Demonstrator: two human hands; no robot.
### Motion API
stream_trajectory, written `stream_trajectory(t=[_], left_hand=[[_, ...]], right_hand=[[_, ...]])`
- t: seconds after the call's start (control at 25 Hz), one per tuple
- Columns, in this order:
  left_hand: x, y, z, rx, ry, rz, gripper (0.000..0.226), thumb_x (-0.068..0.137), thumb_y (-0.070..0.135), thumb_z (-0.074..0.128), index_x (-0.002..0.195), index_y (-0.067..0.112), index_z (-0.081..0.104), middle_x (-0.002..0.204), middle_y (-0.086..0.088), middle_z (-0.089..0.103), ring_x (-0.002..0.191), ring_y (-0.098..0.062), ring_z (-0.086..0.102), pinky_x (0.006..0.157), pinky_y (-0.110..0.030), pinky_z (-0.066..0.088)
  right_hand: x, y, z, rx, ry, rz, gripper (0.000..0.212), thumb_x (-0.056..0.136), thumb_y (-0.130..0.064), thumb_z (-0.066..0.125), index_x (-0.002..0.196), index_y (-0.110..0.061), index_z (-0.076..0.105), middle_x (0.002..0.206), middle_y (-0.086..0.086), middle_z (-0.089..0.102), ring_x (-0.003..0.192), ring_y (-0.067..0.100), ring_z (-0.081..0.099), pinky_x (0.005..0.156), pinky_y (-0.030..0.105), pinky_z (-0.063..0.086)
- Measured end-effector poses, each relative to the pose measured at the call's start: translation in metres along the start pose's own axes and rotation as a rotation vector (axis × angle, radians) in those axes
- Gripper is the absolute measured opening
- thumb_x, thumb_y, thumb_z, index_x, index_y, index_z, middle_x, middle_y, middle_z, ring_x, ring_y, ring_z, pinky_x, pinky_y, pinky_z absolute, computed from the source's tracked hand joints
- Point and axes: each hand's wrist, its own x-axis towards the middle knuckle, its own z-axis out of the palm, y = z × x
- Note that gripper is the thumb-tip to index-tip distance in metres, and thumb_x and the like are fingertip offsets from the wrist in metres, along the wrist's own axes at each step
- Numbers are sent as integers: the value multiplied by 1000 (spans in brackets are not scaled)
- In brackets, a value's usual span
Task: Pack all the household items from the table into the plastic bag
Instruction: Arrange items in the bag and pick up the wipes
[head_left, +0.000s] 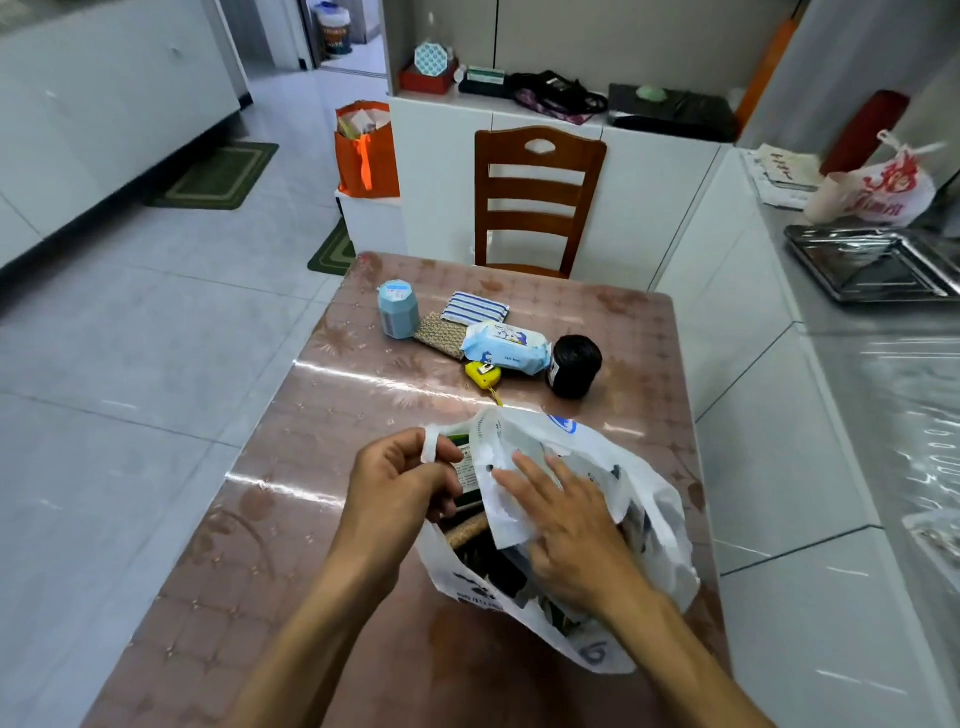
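Note:
A white plastic bag (639, 499) lies on the near part of the pink table (332, 467), with dark and green items showing inside its mouth. My left hand (400, 488) pinches the bag's left handle loop. My right hand (566, 530) rests flat with straight fingers on the bag's upper flap. Farther back on the table sit a light blue canister (398, 309), a striped cloth (474, 308), a woven pad (440, 335), a wet wipes pack (506, 347), a yellow tape measure (483, 375) and a black roll (574, 366).
A wooden chair (537, 202) stands behind the table's far edge. An orange bag (366, 150) sits on a white box to the left. A metal tray (872, 270) and a tied plastic bag (878, 192) rest on the counter to the right.

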Motion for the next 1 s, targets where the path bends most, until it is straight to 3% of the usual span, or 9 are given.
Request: stream_trajectory(t=[0.16,0.24,0.36,0.44,0.52,0.6,0.68,0.8,1.0], left_hand=[[3,3,3,-8,-120,50,19,62,5,50,74,1,64,56,-14,59,47,-23,51,46,-24,43],[10,9,-3,41,-166,78,19,72,11,51,70,0,66,57,-16,63,51,-26,55,51,-29,46],[58,5,-23,203,-19,63,39,93,26,52,68,3,70,64,-15,71,60,-29,65,60,-36,51],[106,-22,-37,417,104,7,32,95,27,51,75,12,70,70,-9,73,65,-25,68,68,-39,54],[156,-68,-44,826,1,-27,14,91,23,54,96,24,67,97,-3,74,80,-21,68,77,-38,56],[192,-124,-44,1085,-252,-157,45,90,25,57,134,26,50,136,-4,56,111,-25,59,91,-38,50],[216,-169,-37,1234,-355,-274,65,93,42,51,150,34,22,159,-8,23,139,-35,31,106,-49,37],[237,-209,-44,1356,-361,-270,64,93,59,36,149,42,11,161,-10,0,143,-48,6,105,-63,29],[250,-236,-54,1441,-462,-199,71,86,52,32,151,39,7,159,-15,-5,140,-57,6,106,-65,28]], right_hand=[[18,-3,-12,-37,-257,190,56,90,-32,33,144,-45,25,163,-13,8,143,35,22,111,55,24],[27,-15,-34,-31,-316,199,58,84,-27,41,140,-40,37,159,-4,26,132,34,42,102,48,34],[36,-25,-81,220,9,133,47,84,-20,42,126,-34,56,128,-4,63,110,22,60,91,37,49],[50,-26,-112,399,197,91,40,80,-24,44,114,-33,64,110,-9,71,95,16,65,83,37,54],[85,-11,-132,423,262,88,37,76,-29,46,106,-31,67,101,-7,73,89,18,66,78,38,55],[133,18,-135,347,245,129,39,71,-32,49,105,-29,68,103,-2,73,91,23,65,79,39,54],[176,57,-130,266,192,177,42,69,-31,54,109,-27,65,108,1,71,96,25,64,81,39,53],[223,109,-101,140,87,230,53,72,-25,63,124,-26,52,124,8,60,105,29,59,83,38,51],[292,158,-42,-85,-71,373,112,68,-32,78,153,-31,5,162,3,-4,141,46,21,110,59,30]])
